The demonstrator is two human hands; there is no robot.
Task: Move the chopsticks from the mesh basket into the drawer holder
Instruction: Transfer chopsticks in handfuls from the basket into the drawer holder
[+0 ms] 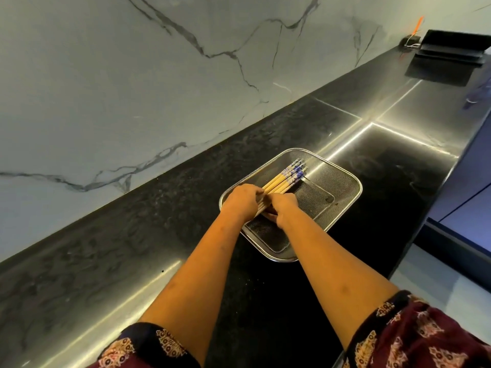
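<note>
— Chopsticks [285,179]: where are they?
— Bundled in the mesh basket [342,179] on the dark counter [159,221], their blue-patterned ends pointing away.
— And the hands?
— Both arms reach straight out. The left hand [243,199] curls over the near ends of the bundle; the right hand [283,205] closes on them from the other side (fingertips hidden underneath).

Yellow chopsticks [276,184] with blue-and-white patterned ends lie in a silver mesh basket [342,181]. The surface [132,235] is glossy black; the wall [132,75] white marble, grey-veined. Sleeves [414,338] maroon, cream-patterned.
</note>
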